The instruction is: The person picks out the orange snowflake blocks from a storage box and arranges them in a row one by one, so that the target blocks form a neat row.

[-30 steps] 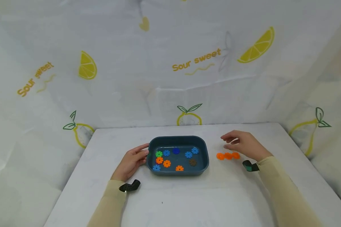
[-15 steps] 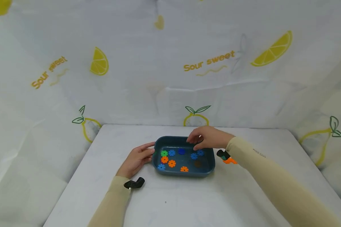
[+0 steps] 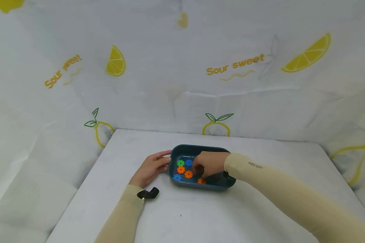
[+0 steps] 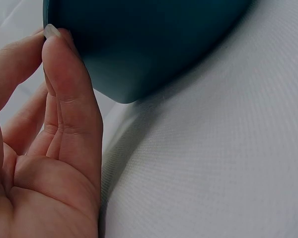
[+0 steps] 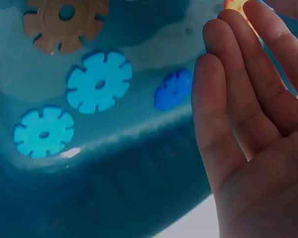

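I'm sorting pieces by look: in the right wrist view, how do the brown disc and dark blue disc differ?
The dark blue disc looks smaller and shows beside the right hand; the brown disc looks larger, shows farther from it, and is cut by the picture's top edge. Both have notched rims and lie in the tray.

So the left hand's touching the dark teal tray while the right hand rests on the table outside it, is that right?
Not quite: the right hand isn't on the table outside the dark teal tray. The head view shows it inside, among the notched discs. The left hand does touch the tray.
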A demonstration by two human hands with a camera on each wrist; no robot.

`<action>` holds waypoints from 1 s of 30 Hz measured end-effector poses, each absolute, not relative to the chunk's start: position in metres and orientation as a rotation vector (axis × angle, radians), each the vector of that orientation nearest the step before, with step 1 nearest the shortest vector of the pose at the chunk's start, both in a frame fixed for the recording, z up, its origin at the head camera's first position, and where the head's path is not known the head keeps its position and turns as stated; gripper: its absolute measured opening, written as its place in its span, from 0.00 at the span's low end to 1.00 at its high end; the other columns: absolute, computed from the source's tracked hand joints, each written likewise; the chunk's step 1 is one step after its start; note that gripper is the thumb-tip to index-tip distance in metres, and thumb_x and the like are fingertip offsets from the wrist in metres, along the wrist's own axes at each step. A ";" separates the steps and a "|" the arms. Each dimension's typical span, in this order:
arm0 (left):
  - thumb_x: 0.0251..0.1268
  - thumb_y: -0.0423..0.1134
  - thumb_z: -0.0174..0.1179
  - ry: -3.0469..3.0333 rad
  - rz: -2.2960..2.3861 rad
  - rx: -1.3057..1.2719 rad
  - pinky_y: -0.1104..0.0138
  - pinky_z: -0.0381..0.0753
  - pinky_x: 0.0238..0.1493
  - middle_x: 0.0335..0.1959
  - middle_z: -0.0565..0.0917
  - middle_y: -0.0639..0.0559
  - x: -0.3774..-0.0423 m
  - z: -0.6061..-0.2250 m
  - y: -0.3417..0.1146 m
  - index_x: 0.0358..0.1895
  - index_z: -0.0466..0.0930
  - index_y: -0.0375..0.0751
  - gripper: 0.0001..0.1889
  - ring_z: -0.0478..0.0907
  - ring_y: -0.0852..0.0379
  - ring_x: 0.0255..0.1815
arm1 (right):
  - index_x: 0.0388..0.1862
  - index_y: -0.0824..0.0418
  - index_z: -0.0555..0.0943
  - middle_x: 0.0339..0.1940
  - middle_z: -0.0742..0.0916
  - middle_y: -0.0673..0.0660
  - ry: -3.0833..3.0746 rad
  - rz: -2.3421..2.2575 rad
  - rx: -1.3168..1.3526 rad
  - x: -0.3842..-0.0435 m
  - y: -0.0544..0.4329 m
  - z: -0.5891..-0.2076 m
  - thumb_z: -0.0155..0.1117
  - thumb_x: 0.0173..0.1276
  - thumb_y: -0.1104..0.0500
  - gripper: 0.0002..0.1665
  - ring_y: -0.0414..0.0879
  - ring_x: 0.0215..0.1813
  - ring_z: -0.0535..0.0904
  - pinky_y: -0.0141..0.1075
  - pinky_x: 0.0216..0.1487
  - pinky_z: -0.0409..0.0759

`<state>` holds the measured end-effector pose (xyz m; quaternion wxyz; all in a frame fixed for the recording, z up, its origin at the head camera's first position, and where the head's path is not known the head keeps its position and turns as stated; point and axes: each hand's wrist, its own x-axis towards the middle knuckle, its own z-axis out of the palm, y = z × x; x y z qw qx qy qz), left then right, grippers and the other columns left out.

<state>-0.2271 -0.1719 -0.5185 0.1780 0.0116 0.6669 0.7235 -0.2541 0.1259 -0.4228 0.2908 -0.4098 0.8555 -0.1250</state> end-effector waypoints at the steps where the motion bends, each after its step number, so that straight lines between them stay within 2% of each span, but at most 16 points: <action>1: 0.77 0.46 0.69 1.884 2.043 0.035 0.72 0.86 0.47 0.48 0.88 0.51 -0.228 -0.518 -0.171 0.75 0.79 0.52 0.26 0.79 0.58 0.41 | 0.50 0.49 0.90 0.44 0.90 0.42 2.278 -0.322 -1.082 -0.253 0.125 -0.424 0.81 0.67 0.60 0.14 0.37 0.43 0.82 0.34 0.53 0.86; 7: 0.79 0.45 0.68 1.881 2.043 0.040 0.72 0.86 0.46 0.48 0.89 0.50 -0.230 -0.515 -0.168 0.74 0.80 0.51 0.24 0.80 0.58 0.40 | 0.46 0.45 0.89 0.40 0.88 0.39 2.280 -0.256 -1.070 -0.252 0.124 -0.436 0.83 0.65 0.58 0.14 0.38 0.42 0.81 0.32 0.51 0.84; 15: 0.79 0.43 0.67 1.878 2.043 0.031 0.71 0.86 0.47 0.48 0.90 0.51 -0.230 -0.515 -0.168 0.74 0.80 0.50 0.24 0.81 0.59 0.41 | 0.40 0.43 0.86 0.38 0.86 0.40 2.270 -0.233 -1.130 -0.254 0.123 -0.447 0.83 0.64 0.62 0.16 0.39 0.42 0.79 0.31 0.48 0.83; 30: 0.77 0.44 0.69 1.874 2.066 0.038 0.72 0.87 0.46 0.47 0.90 0.51 -0.228 -0.518 -0.171 0.74 0.80 0.50 0.26 0.81 0.59 0.39 | 0.40 0.46 0.86 0.40 0.85 0.42 2.320 -0.309 -1.114 -0.258 0.121 -0.441 0.85 0.63 0.58 0.14 0.38 0.42 0.79 0.31 0.48 0.82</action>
